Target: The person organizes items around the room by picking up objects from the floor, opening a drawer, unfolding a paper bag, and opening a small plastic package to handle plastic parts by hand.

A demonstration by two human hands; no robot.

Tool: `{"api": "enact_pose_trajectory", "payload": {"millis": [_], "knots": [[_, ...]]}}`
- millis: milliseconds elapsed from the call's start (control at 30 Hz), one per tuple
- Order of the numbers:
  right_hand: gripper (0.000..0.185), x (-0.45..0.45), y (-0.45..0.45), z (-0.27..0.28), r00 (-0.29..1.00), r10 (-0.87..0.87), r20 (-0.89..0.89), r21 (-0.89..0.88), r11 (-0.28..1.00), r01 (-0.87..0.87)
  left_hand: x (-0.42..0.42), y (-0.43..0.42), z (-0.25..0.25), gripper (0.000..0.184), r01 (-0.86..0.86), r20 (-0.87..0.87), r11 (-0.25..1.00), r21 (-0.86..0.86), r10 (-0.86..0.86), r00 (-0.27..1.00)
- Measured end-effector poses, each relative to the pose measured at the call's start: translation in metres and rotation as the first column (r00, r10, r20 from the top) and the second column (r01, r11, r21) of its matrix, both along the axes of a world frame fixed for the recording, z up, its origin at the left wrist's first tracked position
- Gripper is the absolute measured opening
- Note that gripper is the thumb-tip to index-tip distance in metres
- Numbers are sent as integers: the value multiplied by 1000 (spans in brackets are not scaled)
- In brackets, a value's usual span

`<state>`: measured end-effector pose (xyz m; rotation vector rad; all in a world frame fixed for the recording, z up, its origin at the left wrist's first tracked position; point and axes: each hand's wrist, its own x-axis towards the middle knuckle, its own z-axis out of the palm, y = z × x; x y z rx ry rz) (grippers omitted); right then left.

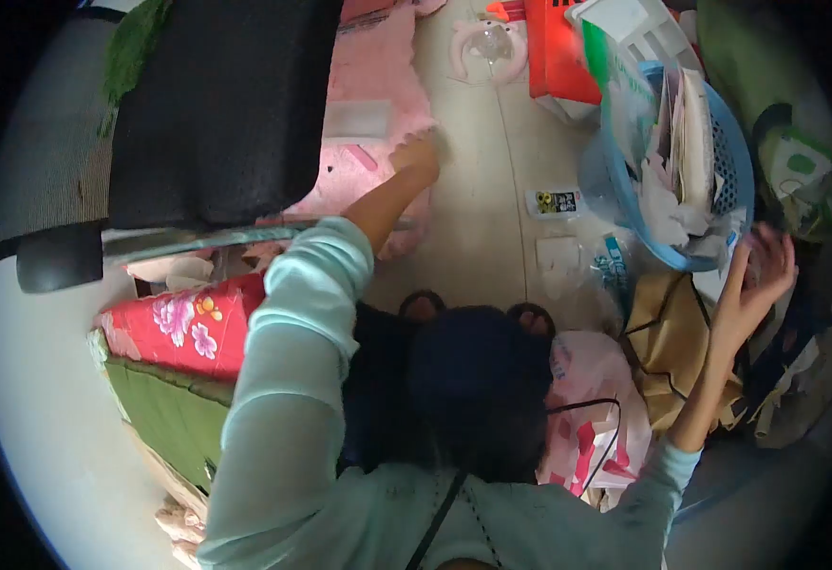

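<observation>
While the left hand [418, 159] is at the edge of the pink mat [383, 71], can't tell if gripping, the right hand [761, 275] is by the blue basket [731, 157], fingers loosely spread.

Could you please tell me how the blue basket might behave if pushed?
The blue basket would probably keep its shape, as its walls look like moulded plastic. It may feel rather heavy, being packed with papers. The upright ones might shift or lean.
</observation>
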<state>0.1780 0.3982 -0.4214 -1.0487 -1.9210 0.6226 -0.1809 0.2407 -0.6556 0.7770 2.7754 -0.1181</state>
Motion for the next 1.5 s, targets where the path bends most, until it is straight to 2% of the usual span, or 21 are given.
{"api": "enact_pose_trajectory", "payload": {"millis": [33, 100, 133, 167, 233, 267, 300, 333, 367, 400, 500, 600, 700, 800, 900, 1000, 1100, 1167, 1233, 1467, 1500], "knots": [[51, 5, -6, -4, 1000, -17, -11, -36, 999, 17, -9, 11, 4, 42, -261, 16, 960, 97, 261, 965], [48, 16, -23, -15, 999, -51, -21, -115, 992, 48, -23, 27, 8, 44, -707, 129, 664, 245, 700, 702], [48, 21, -29, -17, 999, -41, -18, -127, 991, 39, -41, 18, -12, 45, -401, 62, 916, -14, 401, 914], [47, 25, -33, -18, 999, -32, -19, -133, 991, 29, -70, 0, -47, 46, -11, 93, 962, -272, 38, 995], [46, 30, -37, -16, 999, -36, -6, -142, 989, 34, -102, -15, -84, 47, 318, 224, 848, -424, -242, 944], [46, 34, -40, -14, 998, -56, 8, -159, 986, 57, -105, -21, -93, 47, 256, 251, 892, -374, -169, 953], [45, 37, -43, -13, 997, -74, 22, -175, 981, 77, -108, -24, -105, 47, 46, 319, 978, -203, 22, 948], [45, 40, -45, -13, 996, -88, 36, -192, 977, 93, -110, -27, -116, 47, -188, 400, 982, -25, 182, 898], [44, 44, -48, -14, 995, -93, 38, -207, 973, 99, -111, -30, -128, 47, -570, 579, 795, 208, 369, 727], [44, 49, -49, -17, 995, -98, 38, -220, 970, 104, -112, -32, -134, 47, -853, 768, 414, 317, 415, 487], [44, 52, -52, -20, 996, -89, 25, -254, 963, 92, -89, -21, -100, 53, -813, 647, 469, 346, 508, 568], [44, 46, -54, -15, 995, -83, 49, -270, 958, 93, -65, 18, -68, 58, -748, 268, 585, 313, 701, 661], [44, 35, -56, -8, 996, -34, 76, -249, 967, 52, -58, 36, -33, 56, -732, 441, 603, 316, 590, 676], [44, 29, -57, -4, 998, 15, 69, -234, 972, 1, -8, 48, 36, 51, -676, 561, 444, 588, 378, 737], [43, 18, -59, -2, 998, 51, 47, -257, 966, -37, 12, 73, 67, 43, -735, 584, 355, 577, 451, 675], [44, 5, -63, 5, 998, 66, 19, -252, 966, -59, 25, 88, 83, 21, -823, 795, 93, 561, 215, 567], [44, -5, -65, 13, 993, 114, -11, -253, 961, -113, 72, 77, 211, 14, -945, 950, 117, 306, 28, 311], [44, -7, -65, 13, 992, 123, -34, -250, 960, -128, 94, 69, 269, 10, -962, 953, 110, 248, -204, 223], [44, -11, -65, 11, 988, 143, -63, -242, 958, -155, 104, 58, 304, 8, -949, 904, 194, 248, -398, 155], [43, -19, -64, -1, 979, 147, -144, -285, 941, -184, 89, -2, 463, 29, -873, 805, 419, 251, -591, -51], [43, -21, -64, -3, 976, 154, -153, -269, 944, -191, 79, -10, 478, 30, -857, 796, 426, 290, -604, -31]]}}
